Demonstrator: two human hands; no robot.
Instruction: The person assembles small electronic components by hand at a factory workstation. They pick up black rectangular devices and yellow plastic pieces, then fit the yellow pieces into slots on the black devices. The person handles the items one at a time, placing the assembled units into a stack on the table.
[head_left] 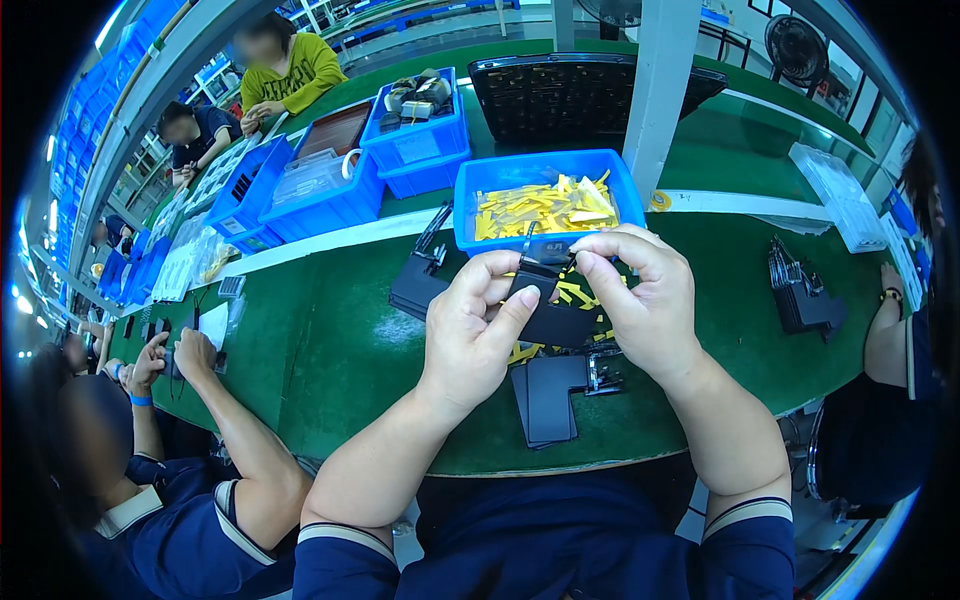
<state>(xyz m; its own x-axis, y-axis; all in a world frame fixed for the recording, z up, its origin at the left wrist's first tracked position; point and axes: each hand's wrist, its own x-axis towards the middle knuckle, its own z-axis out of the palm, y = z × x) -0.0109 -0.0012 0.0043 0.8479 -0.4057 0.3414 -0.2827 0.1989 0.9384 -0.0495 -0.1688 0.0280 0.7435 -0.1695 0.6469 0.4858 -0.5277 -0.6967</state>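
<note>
My left hand is closed, thumb on top, round a flat black plastic part with thin prongs standing up from its far end. Beside it, my right hand pinches at a small dark bit near the part's upper right corner; the fingertips hide what it is. Just below lies a stack of similar black parts, their metal-looking ends to the right. Another stack of black parts rests left of my hands. Loose yellow strips are scattered behind and under the held part.
Beyond my hands stands a blue bin of yellow strips. More blue bins line the back left. A grey post rises behind. Black parts lie at right. A co-worker's hands work at left; another's arm is at right.
</note>
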